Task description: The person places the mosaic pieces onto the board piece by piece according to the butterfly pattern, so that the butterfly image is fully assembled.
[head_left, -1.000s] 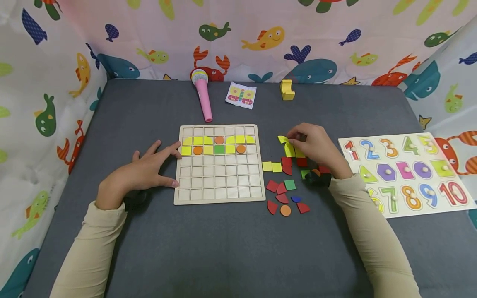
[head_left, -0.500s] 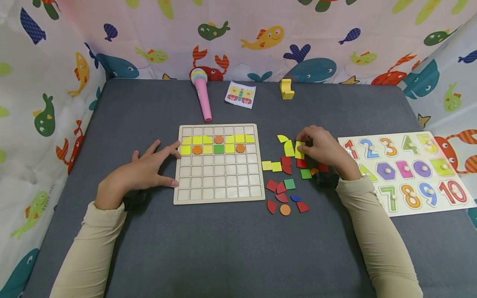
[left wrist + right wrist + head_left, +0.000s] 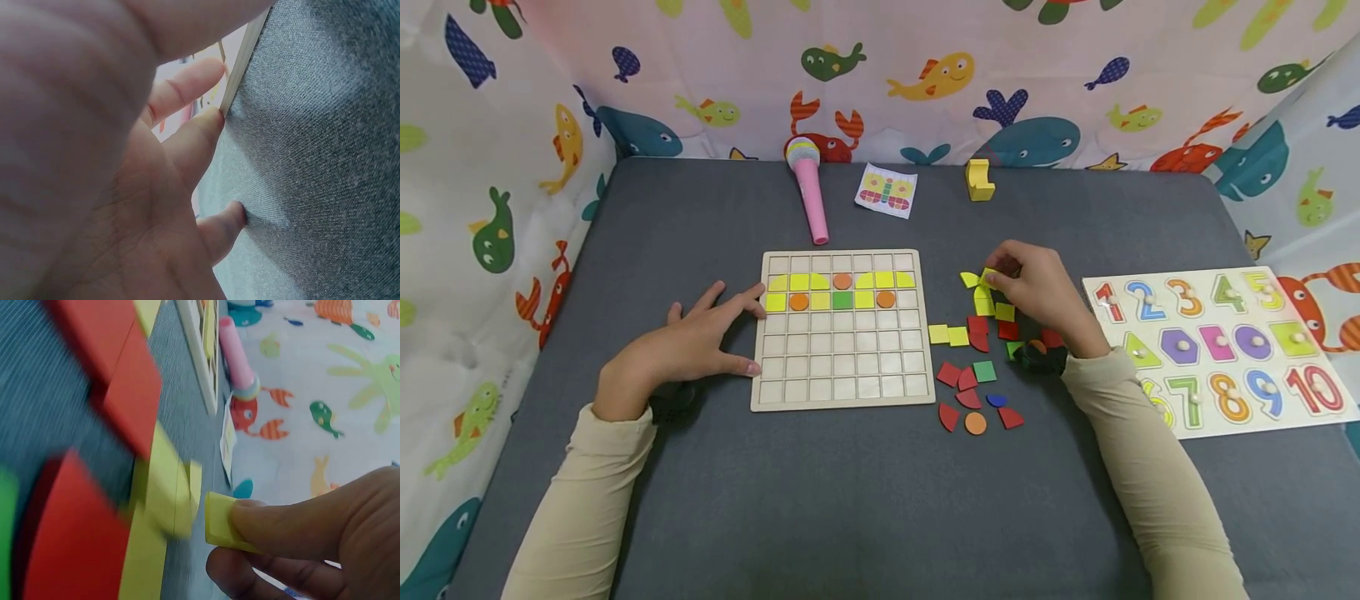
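Observation:
In the head view, a wooden grid board [image 3: 844,367] has yellow, orange and green tiles set in its second and third rows. My left hand [image 3: 688,346] touches the board's left edge with fingers spread, and the left wrist view shows fingertips at that edge. Between thumb and fingers my right hand [image 3: 1033,283] pinches a yellow tile [image 3: 220,520], raised off the table in the right wrist view. Under and beside that hand lie other yellow tiles [image 3: 982,302], red tiles [image 3: 1008,331] and a green tile [image 3: 983,372]. The wrist hides part of this pile.
At the back are a pink toy microphone [image 3: 811,196], a small card [image 3: 886,191] with a butterfly pattern, and a yellow block [image 3: 979,181]. A number-and-shape puzzle board [image 3: 1216,332] lies at the right, by the right forearm. A printed curtain [image 3: 895,125] borders the table.
The right hand shifted right, took hold of a yellow tile in the pile, then moved up and left with it, uncovering a yellow square. The left hand stayed in place.

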`<control>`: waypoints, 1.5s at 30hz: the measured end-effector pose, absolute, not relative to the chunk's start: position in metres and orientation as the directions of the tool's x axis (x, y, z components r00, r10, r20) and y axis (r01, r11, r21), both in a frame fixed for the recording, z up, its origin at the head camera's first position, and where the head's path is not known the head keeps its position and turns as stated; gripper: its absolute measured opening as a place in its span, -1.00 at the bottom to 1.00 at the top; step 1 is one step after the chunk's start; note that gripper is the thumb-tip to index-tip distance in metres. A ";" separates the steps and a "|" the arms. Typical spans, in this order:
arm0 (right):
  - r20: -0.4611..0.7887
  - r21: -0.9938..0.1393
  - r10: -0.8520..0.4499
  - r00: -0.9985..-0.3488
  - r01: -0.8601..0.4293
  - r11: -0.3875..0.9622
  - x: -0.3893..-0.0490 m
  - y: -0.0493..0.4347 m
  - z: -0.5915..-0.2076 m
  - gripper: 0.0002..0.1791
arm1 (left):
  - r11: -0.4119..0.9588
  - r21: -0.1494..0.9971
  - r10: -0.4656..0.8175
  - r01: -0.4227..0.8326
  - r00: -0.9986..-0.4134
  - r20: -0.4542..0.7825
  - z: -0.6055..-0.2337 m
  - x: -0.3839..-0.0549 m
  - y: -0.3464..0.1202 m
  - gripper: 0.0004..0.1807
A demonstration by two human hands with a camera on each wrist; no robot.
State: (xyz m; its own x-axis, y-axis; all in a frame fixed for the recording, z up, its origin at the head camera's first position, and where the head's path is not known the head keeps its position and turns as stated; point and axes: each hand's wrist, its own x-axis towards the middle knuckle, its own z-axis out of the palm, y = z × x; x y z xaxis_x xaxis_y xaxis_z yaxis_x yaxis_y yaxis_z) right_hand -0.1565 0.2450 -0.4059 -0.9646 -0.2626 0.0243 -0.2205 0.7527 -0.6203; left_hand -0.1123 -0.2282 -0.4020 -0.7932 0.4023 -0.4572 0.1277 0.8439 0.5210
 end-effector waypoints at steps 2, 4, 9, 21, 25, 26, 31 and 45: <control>0.029 -0.626 -0.278 -0.960 -0.234 0.744 -0.158 0.236 -0.405 -0.92 | 0.839 0.527 0.411 0.136 -0.793 -0.450 -0.403 -0.112 -0.229 0.16; 0.027 -0.630 -0.297 -0.954 -0.247 0.736 -0.159 0.227 -0.405 -0.92 | 0.838 0.528 0.411 0.135 -0.794 -0.449 -0.403 -0.111 -0.229 0.16; 0.015 -0.641 -0.373 -0.928 -0.295 0.708 -0.161 0.204 -0.405 -0.93 | 0.843 0.524 0.396 0.121 -0.800 -0.451 -0.402 -0.111 -0.228 0.12; 0.029 -0.694 -0.534 -0.845 -0.401 0.597 -0.163 0.166 -0.404 -0.90 | 0.864 0.488 0.388 0.126 -0.785 -0.483 -0.400 -0.113 -0.226 0.10; 0.033 -0.687 -0.558 -0.829 -0.424 0.590 -0.163 0.160 -0.407 -0.89 | 0.863 0.490 0.388 0.124 -0.784 -0.485 -0.400 -0.113 -0.226 0.11; 0.036 -0.683 -0.562 -0.827 -0.430 0.590 -0.163 0.159 -0.407 -0.89 | 0.863 0.491 0.388 0.123 -0.783 -0.486 -0.400 -0.113 -0.226 0.11; 0.062 -0.654 -0.579 -0.813 -0.471 0.592 -0.163 0.156 -0.410 -0.90 | 0.856 0.504 0.387 0.117 -0.791 -0.474 -0.401 -0.113 -0.227 0.12; 0.090 -0.575 -0.628 -0.773 -0.555 0.601 -0.158 0.159 -0.411 -0.84 | 0.830 0.541 0.415 0.135 -0.798 -0.438 -0.405 -0.113 -0.230 0.11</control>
